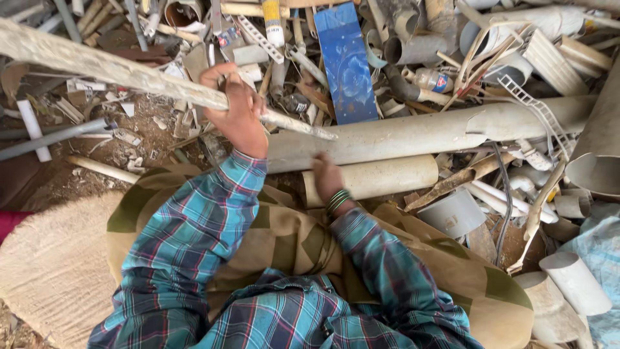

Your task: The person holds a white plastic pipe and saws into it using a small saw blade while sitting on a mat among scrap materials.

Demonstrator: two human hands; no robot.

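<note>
My left hand [236, 106] is shut on a long dirty white strip of plastic [116, 70] that runs from the upper left edge down to a broken tip near the middle. My right hand [328, 174], with green bangles at the wrist, rests against the end of a short cream pipe [381, 178] lying in front of me; its grip is hidden. Both sleeves are blue-green plaid, and a tan patterned cloth [284, 239] covers my lap.
A heap of scrap plastic fills the ground: a long grey-white pipe [452, 129], a blue patterned board [347, 61], a large pipe mouth [597, 171] at the right, cut pipe pieces [575, 281], a bottle [431, 79], thin grey rods [51, 136]. A woven sack [51, 271] lies lower left.
</note>
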